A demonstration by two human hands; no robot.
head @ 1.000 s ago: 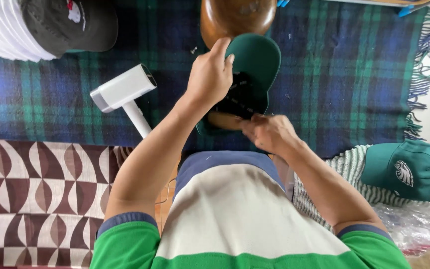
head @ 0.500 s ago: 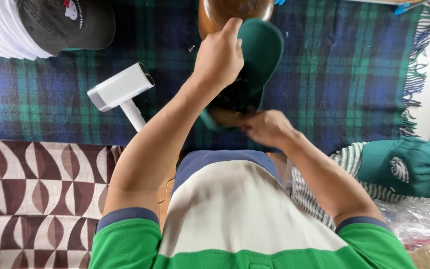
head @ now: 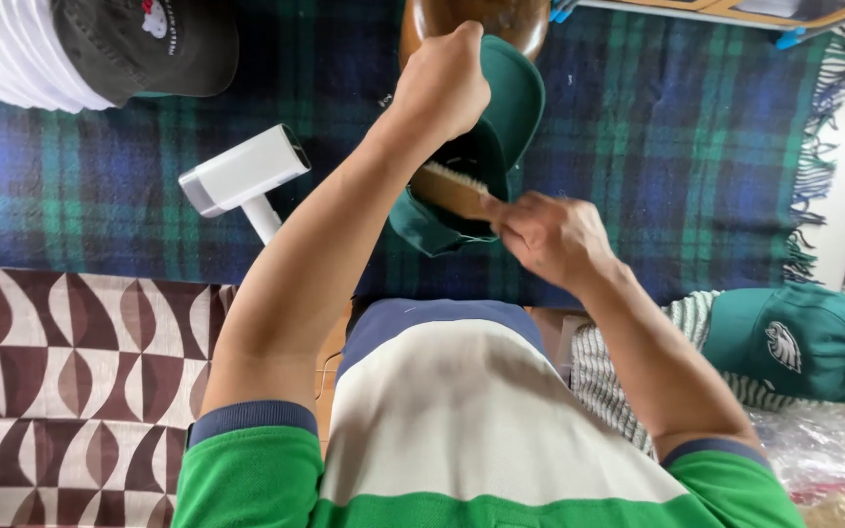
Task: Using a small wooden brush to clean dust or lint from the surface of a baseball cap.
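My left hand (head: pixel 439 86) grips the brim of a dark green cap (head: pixel 501 127), holding it up with its inside turned toward me. A wooden brush with pale bristles (head: pixel 454 188) is in my right hand (head: pixel 545 235), and its bristles rest against the inside of the cap's crown. Both hands work over a blue and green plaid blanket (head: pixel 657 147). Behind the cap stands a rounded brown wooden form (head: pixel 511 18), partly hidden by my left hand and the cap.
A white handheld steamer (head: pixel 244 178) lies on the blanket to the left. A black cap (head: pixel 149 44) sits on a white stack (head: pixel 12 59) at the top left. Another green cap (head: pixel 799 340) rests on striped cloth at the right. A brown patterned cloth (head: pixel 70 372) covers the lower left.
My left hand has lifted the cap higher and tilted it. My right hand has moved right and up, and the brush now shows against the cap's inside.
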